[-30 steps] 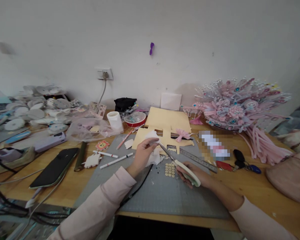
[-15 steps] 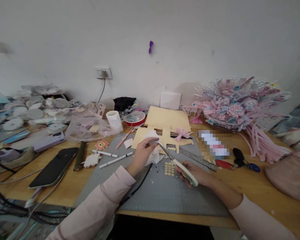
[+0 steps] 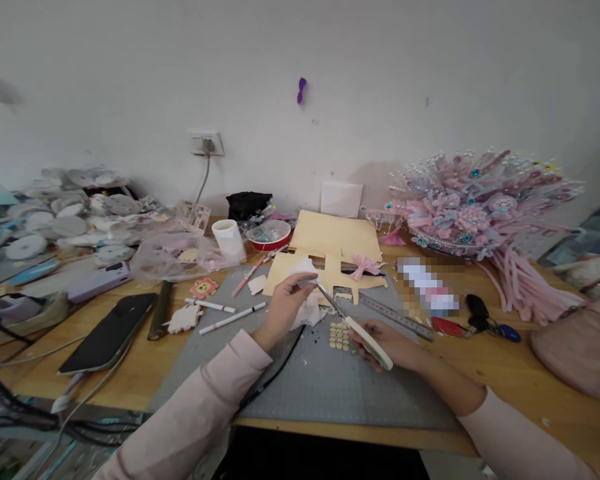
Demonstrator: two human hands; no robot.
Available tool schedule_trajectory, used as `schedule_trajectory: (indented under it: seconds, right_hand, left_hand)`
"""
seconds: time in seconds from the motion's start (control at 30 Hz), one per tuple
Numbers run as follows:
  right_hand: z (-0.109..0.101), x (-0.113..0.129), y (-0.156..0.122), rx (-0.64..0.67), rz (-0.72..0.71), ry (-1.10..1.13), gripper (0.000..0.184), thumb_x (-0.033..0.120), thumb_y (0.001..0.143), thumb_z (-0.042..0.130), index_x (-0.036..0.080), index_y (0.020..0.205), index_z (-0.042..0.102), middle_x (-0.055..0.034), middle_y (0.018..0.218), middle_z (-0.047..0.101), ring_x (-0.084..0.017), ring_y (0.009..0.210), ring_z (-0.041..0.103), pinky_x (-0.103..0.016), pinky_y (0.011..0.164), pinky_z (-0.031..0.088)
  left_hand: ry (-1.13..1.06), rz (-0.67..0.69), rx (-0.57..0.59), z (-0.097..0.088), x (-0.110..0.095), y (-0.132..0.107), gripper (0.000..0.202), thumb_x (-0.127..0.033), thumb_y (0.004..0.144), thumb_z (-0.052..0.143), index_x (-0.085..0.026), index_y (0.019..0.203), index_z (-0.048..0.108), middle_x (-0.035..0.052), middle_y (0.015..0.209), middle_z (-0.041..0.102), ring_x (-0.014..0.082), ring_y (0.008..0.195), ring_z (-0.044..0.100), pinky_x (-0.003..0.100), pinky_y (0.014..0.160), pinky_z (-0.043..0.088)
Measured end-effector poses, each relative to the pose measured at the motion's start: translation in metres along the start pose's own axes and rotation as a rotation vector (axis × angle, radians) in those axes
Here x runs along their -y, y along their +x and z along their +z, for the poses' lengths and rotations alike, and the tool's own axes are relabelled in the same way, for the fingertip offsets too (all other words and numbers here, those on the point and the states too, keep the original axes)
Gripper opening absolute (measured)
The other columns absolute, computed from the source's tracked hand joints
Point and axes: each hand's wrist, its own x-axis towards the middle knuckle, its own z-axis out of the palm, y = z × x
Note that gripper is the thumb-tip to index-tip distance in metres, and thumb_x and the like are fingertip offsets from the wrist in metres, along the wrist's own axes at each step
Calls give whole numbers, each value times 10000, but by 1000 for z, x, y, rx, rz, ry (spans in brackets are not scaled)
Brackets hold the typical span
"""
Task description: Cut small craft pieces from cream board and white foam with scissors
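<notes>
My left hand is closed in a pinch over the middle of the mat, at a thin white sheet that looks like paper or tissue. In my right hand is a pair of scissors with pale handles. Their blades point up and left, with the tips at my left fingertips. The exact spot where blades and white sheet meet is too small to make out. Small round beige pieces lie in rows on the grey cutting mat, just left of my right hand. Cut yellow card lies behind my hands.
A metal ruler, a pink tassel and several pens lie around the mat. To the left are a black phone and piled white discs. A pink beaded headdress and keys are at the right.
Both hands stay almost in the same place. The scissors' handles in my right hand have shifted very slightly up and left.
</notes>
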Motion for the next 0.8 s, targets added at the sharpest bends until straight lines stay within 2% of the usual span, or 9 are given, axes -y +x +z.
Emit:
schedule_trajectory:
  seconds: [0.13,0.23,0.33,0.47,0.6,0.7,0.8]
  right_hand:
    - [3,4,-1,11,-7,-19,414,519,568,732,189,683,509,42,556,483,-73,433,445,-182,337,350]
    - [6,6,-2,-73,23,-58,450,559,569,711,202,683,462,60,511,458,-67,392,415,-179,313,330]
    - [7,8,-5,-126,52,-99,488,597,572,699,217,672,410,82,461,433,-61,336,376,-187,289,319]
    - [7,12,-10,-58,2,-72,527,655,558,685,207,632,418,78,462,442,-47,323,372,-180,293,312]
    - [6,14,-12,27,-55,-47,558,713,557,639,183,621,477,56,495,482,-43,339,403,-175,320,321]
    - [4,13,-10,35,-54,-25,553,708,566,638,181,600,475,58,481,468,-45,336,404,-172,319,315]
    - [3,12,-7,31,-40,-10,540,694,571,645,183,590,471,62,474,466,-46,324,391,-174,304,305]
  left_hand:
    - [3,-3,0,-1,3,1,281,-319,660,665,-177,897,716,21,742,666,116,589,492,233,558,353]
    - [-9,-10,-6,-1,4,2,287,-320,660,663,-178,905,712,24,739,671,125,607,522,236,569,376]
    - [-71,-21,-14,0,4,2,275,-327,664,657,-183,893,707,43,826,693,156,724,594,249,640,424]
    - [-118,-15,-31,1,3,2,250,-351,674,646,-176,843,704,54,840,702,174,789,623,275,718,448]
    - [-83,-23,-39,1,3,3,236,-326,648,670,-178,828,705,44,807,703,163,731,610,263,666,440]
    - [-30,-23,-52,0,2,3,228,-308,641,674,-182,827,712,30,784,699,138,655,567,248,612,417]
    - [-24,-25,-49,0,1,2,240,-311,640,677,-181,838,715,28,782,697,135,652,553,250,620,408]
